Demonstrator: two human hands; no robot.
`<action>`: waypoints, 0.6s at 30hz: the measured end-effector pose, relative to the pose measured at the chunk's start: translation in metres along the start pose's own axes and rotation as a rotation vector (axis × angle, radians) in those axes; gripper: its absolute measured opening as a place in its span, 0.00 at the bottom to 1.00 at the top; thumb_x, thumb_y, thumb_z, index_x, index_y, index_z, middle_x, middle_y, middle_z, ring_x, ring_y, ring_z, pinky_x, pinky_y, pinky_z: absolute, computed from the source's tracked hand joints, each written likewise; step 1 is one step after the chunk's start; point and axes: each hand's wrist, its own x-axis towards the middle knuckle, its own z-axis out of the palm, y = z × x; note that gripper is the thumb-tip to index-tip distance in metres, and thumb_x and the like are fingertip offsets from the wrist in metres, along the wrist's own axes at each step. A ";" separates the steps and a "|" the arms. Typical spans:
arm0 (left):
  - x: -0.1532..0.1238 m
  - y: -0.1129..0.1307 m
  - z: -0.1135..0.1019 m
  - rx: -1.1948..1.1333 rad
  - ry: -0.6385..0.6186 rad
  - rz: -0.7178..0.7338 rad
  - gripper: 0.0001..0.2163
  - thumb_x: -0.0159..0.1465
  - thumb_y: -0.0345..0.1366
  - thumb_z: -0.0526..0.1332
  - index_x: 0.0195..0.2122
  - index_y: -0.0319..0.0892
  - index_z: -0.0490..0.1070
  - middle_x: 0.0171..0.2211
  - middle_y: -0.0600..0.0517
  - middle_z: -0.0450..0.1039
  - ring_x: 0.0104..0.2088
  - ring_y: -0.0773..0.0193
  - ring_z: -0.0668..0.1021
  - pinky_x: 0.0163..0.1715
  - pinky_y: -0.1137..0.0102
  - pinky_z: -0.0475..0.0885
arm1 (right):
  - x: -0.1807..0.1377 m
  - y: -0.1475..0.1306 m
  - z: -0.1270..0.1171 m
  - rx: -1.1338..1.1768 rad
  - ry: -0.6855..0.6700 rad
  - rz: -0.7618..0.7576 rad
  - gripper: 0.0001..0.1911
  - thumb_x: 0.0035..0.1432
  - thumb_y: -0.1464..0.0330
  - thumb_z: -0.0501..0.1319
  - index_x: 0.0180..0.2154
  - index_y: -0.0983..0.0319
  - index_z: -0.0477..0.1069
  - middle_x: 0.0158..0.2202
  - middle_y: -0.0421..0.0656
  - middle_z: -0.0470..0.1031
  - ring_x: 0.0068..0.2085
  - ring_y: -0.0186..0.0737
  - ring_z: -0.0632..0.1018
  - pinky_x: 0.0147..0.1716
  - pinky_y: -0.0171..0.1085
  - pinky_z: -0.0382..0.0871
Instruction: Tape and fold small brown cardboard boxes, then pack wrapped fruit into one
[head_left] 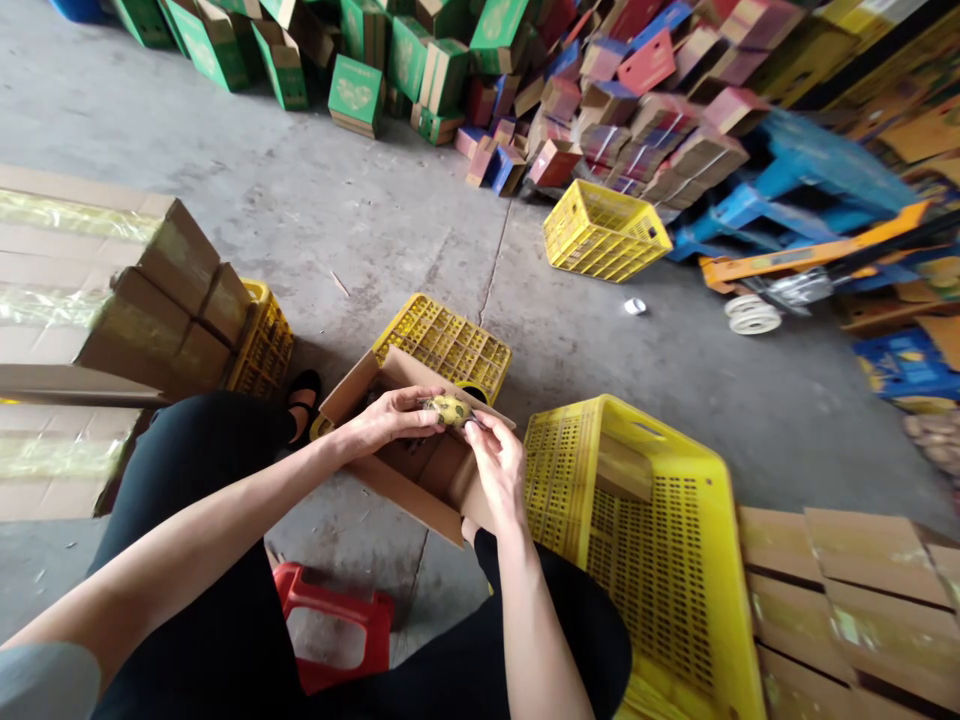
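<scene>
Between my two hands, over an open cardboard box (412, 500), is a small turtle (450, 410), its yellow, dark-spotted underside showing. The fingers and thumb of my left hand (394, 418) close on its left end. My right hand (496, 450) pinches its right end with thumb and fingertips. Part of the turtle is hidden by my fingers. The box stands with its flaps spread, between my knees, against a yellow crate (450, 345). Some dark things lie in the box's left part, too shaded to make out.
A large yellow crate (660, 560) holding a carton stands to the right, beside stacked flat cartons (862, 590). More cartons (150, 320) are stacked on the left. A red stool (334, 605) is below me. Farther off are a yellow crate (604, 235), a pallet jack (810, 260) and piled boxes (356, 95).
</scene>
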 end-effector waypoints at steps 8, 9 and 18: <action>-0.001 -0.001 0.002 0.065 0.095 0.057 0.34 0.53 0.44 0.81 0.60 0.42 0.78 0.49 0.44 0.84 0.45 0.54 0.86 0.54 0.58 0.78 | -0.003 -0.003 0.000 0.008 -0.025 0.002 0.22 0.58 0.53 0.72 0.49 0.58 0.81 0.52 0.48 0.83 0.53 0.52 0.84 0.60 0.52 0.76; -0.001 -0.001 0.002 0.082 0.118 0.067 0.34 0.53 0.46 0.81 0.60 0.42 0.78 0.48 0.44 0.84 0.43 0.55 0.86 0.52 0.59 0.78 | -0.003 -0.004 0.001 0.003 -0.040 0.001 0.22 0.57 0.53 0.73 0.49 0.57 0.81 0.52 0.48 0.83 0.52 0.51 0.84 0.60 0.52 0.76; -0.002 0.008 0.004 0.299 0.215 0.203 0.27 0.54 0.51 0.79 0.49 0.40 0.84 0.43 0.46 0.85 0.42 0.57 0.83 0.46 0.66 0.75 | -0.004 -0.008 0.003 0.009 -0.100 0.006 0.24 0.57 0.55 0.73 0.52 0.57 0.80 0.52 0.47 0.84 0.51 0.49 0.84 0.60 0.51 0.76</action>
